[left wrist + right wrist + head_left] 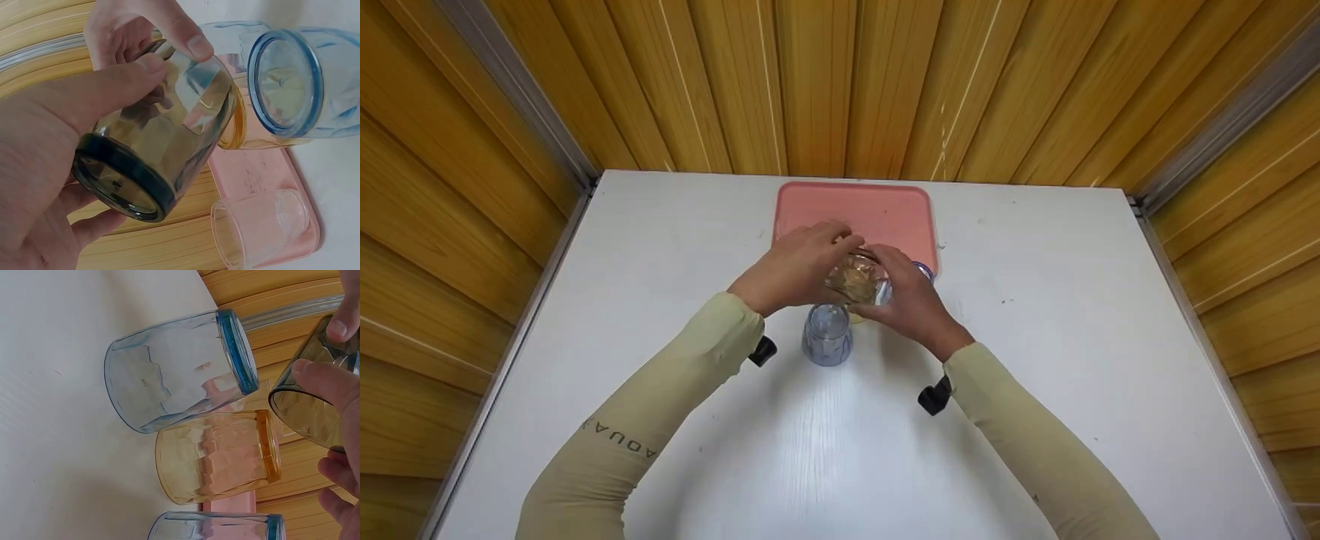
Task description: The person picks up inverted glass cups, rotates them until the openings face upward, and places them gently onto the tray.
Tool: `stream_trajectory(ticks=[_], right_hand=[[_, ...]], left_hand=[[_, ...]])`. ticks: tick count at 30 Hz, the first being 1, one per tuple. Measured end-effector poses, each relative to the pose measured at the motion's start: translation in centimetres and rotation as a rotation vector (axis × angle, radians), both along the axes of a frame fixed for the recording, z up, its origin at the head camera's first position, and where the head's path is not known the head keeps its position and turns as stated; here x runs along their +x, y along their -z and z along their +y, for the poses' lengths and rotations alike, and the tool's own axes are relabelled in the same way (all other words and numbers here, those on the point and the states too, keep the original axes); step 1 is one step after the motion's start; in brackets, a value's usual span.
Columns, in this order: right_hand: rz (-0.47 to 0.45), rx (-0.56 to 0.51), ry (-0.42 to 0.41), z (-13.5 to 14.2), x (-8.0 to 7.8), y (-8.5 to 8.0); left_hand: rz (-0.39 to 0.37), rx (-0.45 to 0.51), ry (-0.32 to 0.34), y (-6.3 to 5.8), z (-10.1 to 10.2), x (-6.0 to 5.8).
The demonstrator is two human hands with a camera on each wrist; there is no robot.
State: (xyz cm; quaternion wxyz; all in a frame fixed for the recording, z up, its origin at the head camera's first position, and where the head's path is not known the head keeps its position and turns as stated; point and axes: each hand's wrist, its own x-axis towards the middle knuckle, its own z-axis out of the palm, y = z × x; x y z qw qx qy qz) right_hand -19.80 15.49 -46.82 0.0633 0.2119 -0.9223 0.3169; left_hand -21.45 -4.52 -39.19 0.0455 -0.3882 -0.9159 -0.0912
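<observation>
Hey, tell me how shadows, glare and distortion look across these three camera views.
Head view: soft shadows and a pale sheen on the white table between the sleeves; left wrist view: wood panels bow into curves, and the smoky glass carries bright reflections; right wrist view: faint, soft-edged shadows on the table.

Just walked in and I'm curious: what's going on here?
A person is holding a tilted smoky-brown glass off the table, with the left hand and the right hand both gripping it. Nearby, a blue glass, an amber glass and another blue glass stand upside down in a row. Farther back lies a pink tray, with a clear glass on it.
</observation>
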Motion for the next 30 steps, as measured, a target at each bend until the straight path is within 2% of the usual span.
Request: stream_trajectory(ticks=[10, 19, 30], right_hand=[[0.048, 0.007, -0.018, 0.23, 0.12, -0.02], [0.037, -0.009, -0.032, 0.44, 0.16, 0.14], [0.075, -0.021, -0.042, 0.59, 0.16, 0.14]], left_hand=[[0.016, 0.007, 0.022, 0.26, 0.11, 0.04], [-0.027, -0.024, 0.004, 0.27, 0.21, 0.21], [0.02, 0.005, 0.028, 0.07, 0.0, 0.33]])
